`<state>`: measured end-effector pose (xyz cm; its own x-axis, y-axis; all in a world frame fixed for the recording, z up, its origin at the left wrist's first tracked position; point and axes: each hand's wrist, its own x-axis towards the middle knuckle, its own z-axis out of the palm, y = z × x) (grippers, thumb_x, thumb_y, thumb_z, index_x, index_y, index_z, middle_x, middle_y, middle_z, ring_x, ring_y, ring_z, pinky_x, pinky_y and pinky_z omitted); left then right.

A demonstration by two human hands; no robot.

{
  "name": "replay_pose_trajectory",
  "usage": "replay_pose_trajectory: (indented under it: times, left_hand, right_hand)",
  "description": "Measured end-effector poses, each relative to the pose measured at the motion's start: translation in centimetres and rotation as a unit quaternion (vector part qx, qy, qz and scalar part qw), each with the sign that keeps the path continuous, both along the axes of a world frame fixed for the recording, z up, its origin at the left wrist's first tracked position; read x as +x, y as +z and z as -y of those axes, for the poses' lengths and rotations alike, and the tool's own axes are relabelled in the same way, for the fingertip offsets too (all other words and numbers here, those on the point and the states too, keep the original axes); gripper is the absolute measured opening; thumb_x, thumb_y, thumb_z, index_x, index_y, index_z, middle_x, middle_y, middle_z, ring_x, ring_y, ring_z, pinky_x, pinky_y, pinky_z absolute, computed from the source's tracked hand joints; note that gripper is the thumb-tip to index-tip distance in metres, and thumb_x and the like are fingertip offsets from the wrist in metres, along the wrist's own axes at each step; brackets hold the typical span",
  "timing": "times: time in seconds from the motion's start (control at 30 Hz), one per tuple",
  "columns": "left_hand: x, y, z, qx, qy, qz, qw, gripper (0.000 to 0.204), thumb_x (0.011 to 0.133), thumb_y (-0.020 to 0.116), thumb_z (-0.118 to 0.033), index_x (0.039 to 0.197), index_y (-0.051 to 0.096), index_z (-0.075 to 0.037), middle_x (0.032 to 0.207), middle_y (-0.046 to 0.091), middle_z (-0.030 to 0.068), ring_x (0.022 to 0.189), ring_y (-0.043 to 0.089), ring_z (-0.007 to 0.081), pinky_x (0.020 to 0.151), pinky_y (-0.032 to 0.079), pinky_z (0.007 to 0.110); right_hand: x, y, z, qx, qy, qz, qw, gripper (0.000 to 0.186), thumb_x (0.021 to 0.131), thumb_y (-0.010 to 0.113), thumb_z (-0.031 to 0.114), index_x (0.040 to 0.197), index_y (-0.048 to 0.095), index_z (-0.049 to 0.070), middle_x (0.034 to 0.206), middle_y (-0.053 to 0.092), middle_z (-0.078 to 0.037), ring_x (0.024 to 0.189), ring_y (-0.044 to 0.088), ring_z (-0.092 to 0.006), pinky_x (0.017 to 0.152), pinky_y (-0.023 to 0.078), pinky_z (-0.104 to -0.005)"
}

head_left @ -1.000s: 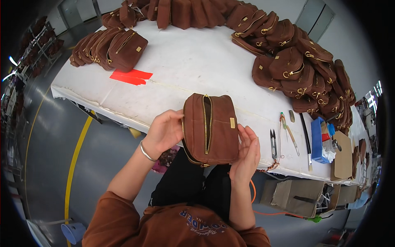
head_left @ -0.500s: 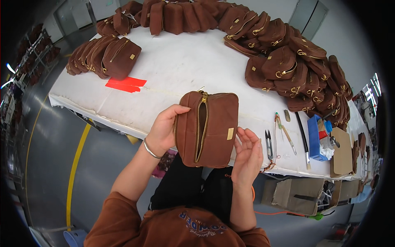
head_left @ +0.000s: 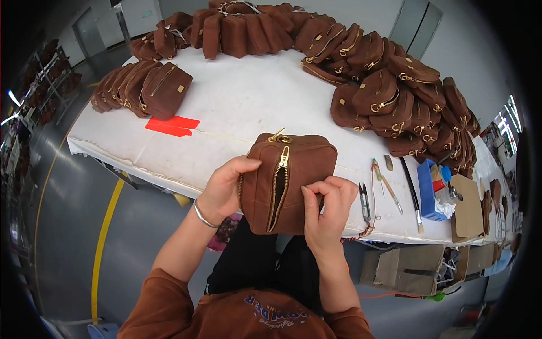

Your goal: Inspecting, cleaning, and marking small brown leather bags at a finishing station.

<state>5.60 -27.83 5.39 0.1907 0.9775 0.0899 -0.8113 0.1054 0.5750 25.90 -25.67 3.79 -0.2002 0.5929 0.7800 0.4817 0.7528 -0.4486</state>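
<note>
A small brown zip bag (head_left: 305, 158) is held upright over the table's front edge. Its front zipper (head_left: 276, 198) is partly undone, leaving a dark gap, and the gold puller stands at the upper end. Gold hardware shows on the top edge. My left hand (head_left: 226, 183) grips the bag's left side, thumb on the front face. My right hand (head_left: 330, 206) is closed against the right part of the front, thumb and forefinger pinched together. Whatever is between those fingertips is hidden, and the hand covers the small label.
Brown bags (head_left: 384, 96) are heaped at the right and along the far edge; a row of bags (head_left: 141, 90) stands at left by red tape (head_left: 172, 125). Snips (head_left: 365, 201), a brush (head_left: 412, 195) and a blue bin (head_left: 430, 192) lie right, with cardboard boxes (head_left: 403, 265) below.
The bag has tipped so more of its top shows, and its zipper puller now faces me. My right hand has gone from open beside the bag to pinched on its front.
</note>
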Motion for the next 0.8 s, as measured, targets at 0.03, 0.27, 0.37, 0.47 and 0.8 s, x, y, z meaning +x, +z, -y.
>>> replay_pose_trajectory:
  times: [0.03,0.27,0.37,0.47,0.8]
  left_hand:
    - [0.1,0.5,0.1,-0.010,0.010,0.015,1.000,0.032,0.097,0.052,-0.016,0.120,0.061,0.005,0.117,0.067,0.0129,0.105,0.065,0.0193,0.094,0.051,0.034]
    - [0.0,3.2,-0.1,0.085,0.105,-0.207,0.969,0.026,0.096,0.061,-0.016,0.115,0.066,0.002,0.102,0.070,0.0017,0.092,0.064,0.0077,0.081,0.052,0.025]
    - [-0.8,3.0,-0.2,0.133,0.065,-0.350,0.925,0.026,0.084,0.075,-0.008,0.107,0.068,0.003,0.095,0.065,-0.0020,0.085,0.056,0.0048,0.077,0.048,0.023]
    - [-0.7,1.7,0.1,0.143,0.092,-0.365,0.915,0.026,0.083,0.076,-0.007,0.106,0.068,0.003,0.094,0.064,-0.0025,0.084,0.055,0.0043,0.076,0.047,0.022]
    - [-0.4,1.7,2.6,0.111,0.033,-0.357,0.927,0.030,0.092,0.069,-0.016,0.113,0.068,0.005,0.095,0.064,-0.0024,0.087,0.053,0.0031,0.076,0.045,0.020]
  right_hand:
    - [-0.2,0.2,0.2,0.002,0.003,-0.001,1.000,0.021,0.080,0.075,0.006,0.096,0.062,0.008,0.099,0.052,-0.008,0.095,0.047,-0.0277,0.082,0.037,-0.0386]
    - [-2.3,0.0,6.2,-0.055,0.254,0.025,0.965,0.024,0.076,0.078,0.007,0.095,0.063,0.008,0.089,0.061,-0.006,0.081,0.059,-0.0258,0.074,0.046,-0.0373]
    - [-3.5,-1.1,6.6,-0.100,0.308,0.086,0.942,0.021,0.078,0.077,0.007,0.095,0.066,0.005,0.083,0.066,-0.008,0.073,0.064,-0.0242,0.066,0.049,-0.0342]
    - [-2.8,-0.8,6.0,-0.131,0.251,0.011,0.959,0.013,0.082,0.073,0.004,0.094,0.068,0.003,0.075,0.066,-0.010,0.066,0.066,-0.0247,0.059,0.051,-0.0319]
    - [-0.3,1.8,0.7,-0.103,0.051,-0.273,0.955,0.035,0.101,0.051,0.010,0.133,0.050,-0.004,0.136,0.054,-0.016,0.124,0.052,-0.0204,0.101,0.042,-0.0316]
